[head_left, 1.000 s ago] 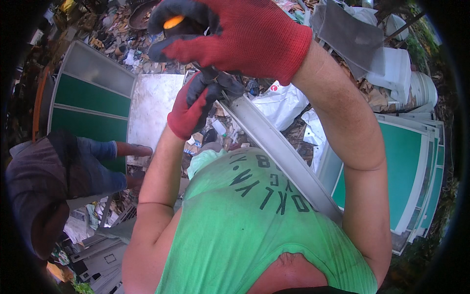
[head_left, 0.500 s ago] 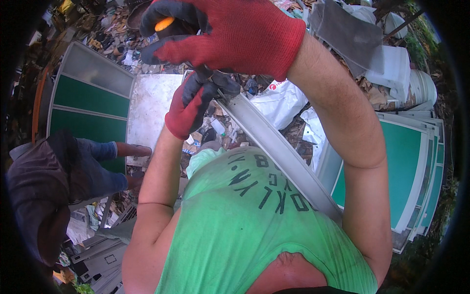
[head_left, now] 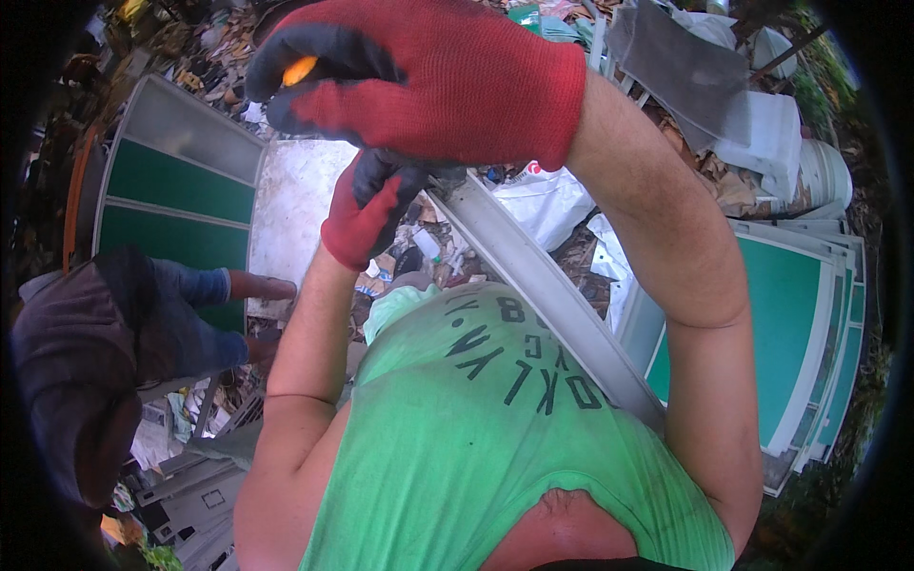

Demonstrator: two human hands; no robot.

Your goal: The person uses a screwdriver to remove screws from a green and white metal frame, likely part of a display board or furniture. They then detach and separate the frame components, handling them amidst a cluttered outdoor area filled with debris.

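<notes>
Both hands wear red knit gloves with dark grey palms and fingers. My right hand [head_left: 447, 86] is closed around a tool whose orange handle end [head_left: 299, 70] shows between thumb and fingers; the rest of it is hidden. Just below, my left hand [head_left: 369, 211] has its fingers closed at the upper end of a long grey metal bar [head_left: 547, 285]. The bar slants down to the right across my green shirt, passing behind my right forearm. The right glove partly covers the left fingertips and the bar's end.
On the left stands another person [head_left: 95, 352] beside a green framed panel [head_left: 176, 181] and a white board [head_left: 293, 209]. Stacked green panels [head_left: 776, 324] lean at right, below a white bucket [head_left: 824, 176] and a dark sheet [head_left: 676, 71]. A white bag [head_left: 547, 205] lies among scattered debris.
My right hand has shifted slightly left and down, with the orange handle end, and now covers more of the left fingertips. My left hand and the bar have barely moved.
</notes>
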